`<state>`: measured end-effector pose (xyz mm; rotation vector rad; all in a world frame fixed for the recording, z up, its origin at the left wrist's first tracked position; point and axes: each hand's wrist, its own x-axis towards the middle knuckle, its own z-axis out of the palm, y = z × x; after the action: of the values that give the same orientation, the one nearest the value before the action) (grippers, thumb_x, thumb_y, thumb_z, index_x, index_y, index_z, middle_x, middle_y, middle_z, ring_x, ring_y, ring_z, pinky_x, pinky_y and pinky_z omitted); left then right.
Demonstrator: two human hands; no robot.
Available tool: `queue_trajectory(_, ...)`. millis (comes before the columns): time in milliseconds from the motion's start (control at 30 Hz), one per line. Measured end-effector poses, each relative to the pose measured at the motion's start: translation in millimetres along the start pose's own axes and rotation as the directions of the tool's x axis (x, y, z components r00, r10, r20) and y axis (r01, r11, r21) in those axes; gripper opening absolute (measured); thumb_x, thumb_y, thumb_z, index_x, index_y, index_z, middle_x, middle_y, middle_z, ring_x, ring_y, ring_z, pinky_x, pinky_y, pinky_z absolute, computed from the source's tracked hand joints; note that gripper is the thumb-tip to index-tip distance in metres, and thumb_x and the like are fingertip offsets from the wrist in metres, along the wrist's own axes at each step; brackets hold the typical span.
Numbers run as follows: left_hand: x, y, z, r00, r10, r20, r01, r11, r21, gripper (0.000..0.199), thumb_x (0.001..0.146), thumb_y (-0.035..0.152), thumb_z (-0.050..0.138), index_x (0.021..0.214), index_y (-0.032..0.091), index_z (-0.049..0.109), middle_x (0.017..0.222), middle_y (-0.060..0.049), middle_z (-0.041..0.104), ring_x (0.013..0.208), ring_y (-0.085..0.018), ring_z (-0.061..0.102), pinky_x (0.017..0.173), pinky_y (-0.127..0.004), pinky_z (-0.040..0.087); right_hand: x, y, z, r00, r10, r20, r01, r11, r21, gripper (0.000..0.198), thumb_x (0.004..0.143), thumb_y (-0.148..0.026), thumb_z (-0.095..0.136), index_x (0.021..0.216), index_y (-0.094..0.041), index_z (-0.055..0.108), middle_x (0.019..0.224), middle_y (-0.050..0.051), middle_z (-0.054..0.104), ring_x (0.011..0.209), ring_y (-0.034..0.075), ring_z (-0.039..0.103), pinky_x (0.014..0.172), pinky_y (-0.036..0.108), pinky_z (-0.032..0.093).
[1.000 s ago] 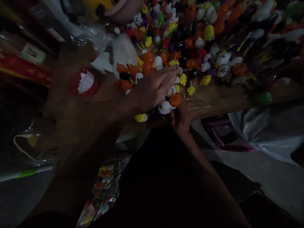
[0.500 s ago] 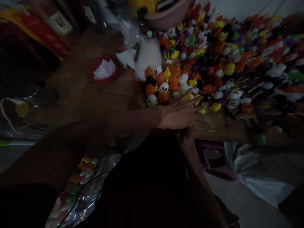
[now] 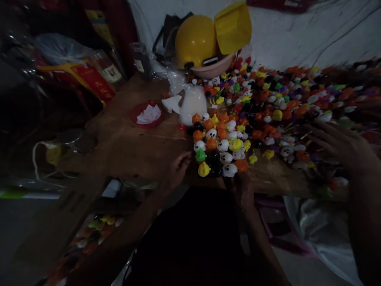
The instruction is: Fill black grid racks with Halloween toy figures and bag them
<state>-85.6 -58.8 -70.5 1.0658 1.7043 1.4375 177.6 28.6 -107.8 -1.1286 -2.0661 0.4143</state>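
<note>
A tight cluster of small plastic figures stands at the table's front edge: orange pumpkins (image 3: 211,143), white skull or ghost heads (image 3: 226,158), a green figure (image 3: 200,155), a yellow figure (image 3: 204,169) and black ones (image 3: 214,159). My left hand (image 3: 179,169) is just left of the cluster, its fingers curled in; whatever they hold, if anything, does not show. By the front right corner, below an orange figure (image 3: 241,165), is my right hand (image 3: 244,190). Its fingers are lost in shadow, so I cannot tell whether they touch it.
Another person's hand (image 3: 336,143) reaches over the large heap of mixed figures (image 3: 285,107) at right. A red dish (image 3: 139,121) of white paper slips sits left of a white bag-like bundle (image 3: 193,105). Behind are a pink basin (image 3: 212,70) and yellow helmet-like object (image 3: 195,39).
My left hand has lifted off the figures and drawn back left, uncovering the cluster's front rows. The view has tilted up. Another person's hand has appeared at right.
</note>
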Motion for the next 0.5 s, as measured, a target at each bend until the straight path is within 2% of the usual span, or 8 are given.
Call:
queue_trajectory(67,4,-1,14,0.997,-0.021,0.080,0.017,0.999,0.042,0.032,0.092,0.031,0.054,0.114,0.017,0.074,0.110,-0.009,0.081,0.114,-0.027,0.073,0.106,-0.042,0.057,-6,-7,0,0.999,-0.025,-0.041,0.024,1.000,-0.020,0.031,0.099,-0.033,0.051,0.113,-0.018,0.074,0.112,0.016,0.077,0.099,0.029,0.074,0.087,0.045,0.063)
queue_trajectory(167,11,2,20,0.993,-0.014,0.115,0.006,0.998,0.067,0.021,0.088,0.026,0.058,0.099,0.019,0.076,0.093,-0.007,0.081,0.105,-0.028,0.073,0.101,-0.041,0.059,-23,-16,5,0.995,-0.059,-0.081,0.053,0.996,-0.075,0.030,0.099,-0.032,0.052,0.111,-0.018,0.076,0.109,0.016,0.077,0.099,0.029,0.074,0.087,0.045,0.064)
queue_trajectory(333,5,-2,11,0.988,0.015,0.155,-0.032,0.993,0.112,0.020,0.090,0.028,0.061,0.102,0.019,0.074,0.105,-0.011,0.080,0.102,-0.028,0.072,0.094,-0.037,0.059,-47,-17,23,0.989,-0.056,-0.134,0.037,0.989,-0.142,0.029,0.099,-0.035,0.054,0.112,-0.022,0.076,0.113,0.017,0.077,0.111,0.034,0.073,0.093,0.056,0.064)
queue_trajectory(500,0,-5,10,0.979,0.015,0.204,-0.054,0.981,0.187,0.030,0.091,0.021,0.058,0.117,0.019,0.071,0.119,-0.013,0.077,0.118,-0.029,0.067,0.108,-0.041,0.052,-40,-9,26,0.990,-0.090,-0.105,0.082,0.993,-0.083,0.034,0.101,-0.038,0.048,0.109,-0.020,0.077,0.107,0.019,0.077,0.103,0.034,0.075,0.092,0.054,0.065)
